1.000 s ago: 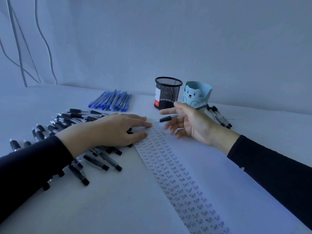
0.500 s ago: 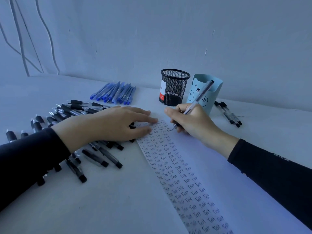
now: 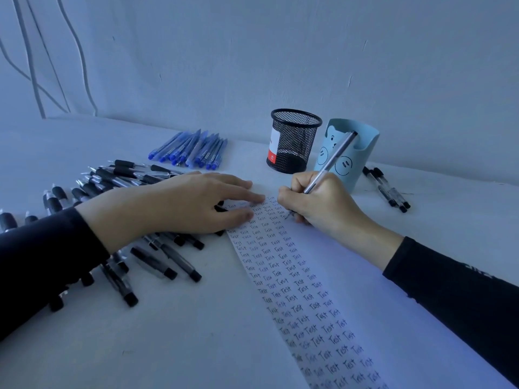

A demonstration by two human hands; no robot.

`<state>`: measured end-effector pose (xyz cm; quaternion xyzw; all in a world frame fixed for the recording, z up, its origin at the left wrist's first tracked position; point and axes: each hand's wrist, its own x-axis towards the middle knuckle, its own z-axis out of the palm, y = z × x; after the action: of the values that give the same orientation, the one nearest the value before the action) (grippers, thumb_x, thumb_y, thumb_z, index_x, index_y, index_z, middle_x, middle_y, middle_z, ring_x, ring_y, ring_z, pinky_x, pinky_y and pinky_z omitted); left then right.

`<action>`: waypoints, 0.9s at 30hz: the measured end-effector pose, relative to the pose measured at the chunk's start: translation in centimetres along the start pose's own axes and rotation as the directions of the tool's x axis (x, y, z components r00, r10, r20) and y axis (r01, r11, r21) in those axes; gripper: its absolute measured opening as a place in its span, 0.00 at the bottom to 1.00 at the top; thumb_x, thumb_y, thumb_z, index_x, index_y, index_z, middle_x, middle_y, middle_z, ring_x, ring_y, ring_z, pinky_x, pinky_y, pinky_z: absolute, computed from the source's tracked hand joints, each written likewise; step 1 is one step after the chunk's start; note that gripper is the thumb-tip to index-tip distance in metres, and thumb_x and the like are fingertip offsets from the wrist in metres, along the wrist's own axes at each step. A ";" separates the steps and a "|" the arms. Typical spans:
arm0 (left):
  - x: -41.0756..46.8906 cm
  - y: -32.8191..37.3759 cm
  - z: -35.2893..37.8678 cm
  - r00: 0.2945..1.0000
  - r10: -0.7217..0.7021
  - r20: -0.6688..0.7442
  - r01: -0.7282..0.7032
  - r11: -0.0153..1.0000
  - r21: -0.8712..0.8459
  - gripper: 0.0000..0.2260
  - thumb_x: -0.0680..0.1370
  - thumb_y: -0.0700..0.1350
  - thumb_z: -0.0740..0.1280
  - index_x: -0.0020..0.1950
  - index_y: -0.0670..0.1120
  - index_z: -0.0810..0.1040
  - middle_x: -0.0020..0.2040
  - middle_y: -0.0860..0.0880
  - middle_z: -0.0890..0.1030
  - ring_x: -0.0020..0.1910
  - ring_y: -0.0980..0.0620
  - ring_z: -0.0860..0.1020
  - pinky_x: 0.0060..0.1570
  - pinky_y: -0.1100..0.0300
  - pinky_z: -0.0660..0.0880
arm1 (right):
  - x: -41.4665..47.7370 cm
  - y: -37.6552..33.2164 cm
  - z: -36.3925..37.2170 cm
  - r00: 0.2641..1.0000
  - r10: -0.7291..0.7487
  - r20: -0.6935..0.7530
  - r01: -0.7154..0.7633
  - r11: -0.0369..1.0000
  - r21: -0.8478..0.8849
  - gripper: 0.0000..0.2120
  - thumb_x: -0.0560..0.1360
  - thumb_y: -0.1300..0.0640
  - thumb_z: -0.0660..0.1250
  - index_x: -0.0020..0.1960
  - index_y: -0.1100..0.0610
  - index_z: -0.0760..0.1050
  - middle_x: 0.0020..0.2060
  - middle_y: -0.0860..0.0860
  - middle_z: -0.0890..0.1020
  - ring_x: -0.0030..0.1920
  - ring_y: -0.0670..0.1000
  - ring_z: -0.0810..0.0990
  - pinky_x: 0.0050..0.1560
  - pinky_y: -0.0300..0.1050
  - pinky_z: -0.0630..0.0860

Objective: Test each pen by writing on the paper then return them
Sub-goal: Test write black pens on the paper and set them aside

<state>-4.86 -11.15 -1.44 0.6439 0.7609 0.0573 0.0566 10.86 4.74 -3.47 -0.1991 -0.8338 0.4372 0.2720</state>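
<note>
A white paper (image 3: 365, 282) lies on the table, its left part filled with rows of handwritten "Test". My right hand (image 3: 323, 203) grips a clear pen (image 3: 334, 160) in a writing hold, tip down on the paper near its top. My left hand (image 3: 182, 206) lies flat with straight fingers, pressing the paper's top left corner and resting over some black pens. A large heap of black pens (image 3: 112, 192) spreads on the left. A neat bunch of blue pens (image 3: 191, 150) lies behind it.
A black mesh pen cup (image 3: 293, 141) and a light blue bear-face cup (image 3: 359, 155) stand at the back by the wall. Three black pens (image 3: 387, 189) lie right of the blue cup. Cables hang on the wall at far left.
My right hand turned the pen from lying across the fingers into a writing grip and brought its tip down onto the paper. My left hand stayed pressing the paper.
</note>
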 end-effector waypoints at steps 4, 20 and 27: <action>0.0 0.0 0.0 1.000 0.002 0.003 -0.002 1.000 0.005 0.24 0.74 0.70 0.51 0.70 0.72 0.63 0.75 0.65 0.60 0.73 0.61 0.62 0.72 0.57 0.58 | -0.1 -0.1 0.0 1.000 0.001 0.021 -0.001 1.000 0.000 0.19 0.74 0.60 0.70 0.31 0.67 0.66 0.24 0.59 0.72 0.22 0.45 0.72 0.27 0.37 0.68; 0.0 0.0 0.0 1.000 0.005 0.009 -0.005 1.000 0.015 0.21 0.77 0.69 0.53 0.71 0.72 0.63 0.75 0.66 0.59 0.73 0.61 0.62 0.73 0.55 0.59 | -0.2 -0.2 -0.1 1.000 -0.019 -0.011 0.018 0.999 -0.030 0.19 0.73 0.62 0.71 0.32 0.70 0.65 0.24 0.58 0.68 0.21 0.45 0.70 0.25 0.35 0.66; 0.0 0.0 0.0 1.000 0.000 0.009 0.000 1.000 0.009 0.25 0.73 0.70 0.50 0.70 0.73 0.62 0.75 0.66 0.59 0.72 0.62 0.62 0.73 0.56 0.58 | -0.2 -0.3 -0.1 1.000 -0.029 -0.013 0.028 0.999 -0.043 0.20 0.72 0.62 0.71 0.31 0.69 0.64 0.24 0.58 0.67 0.20 0.44 0.68 0.25 0.36 0.66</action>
<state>-4.81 -11.15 -1.46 0.6444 0.7609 0.0509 0.0569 11.06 4.59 -3.25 -0.1959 -0.8440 0.4138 0.2794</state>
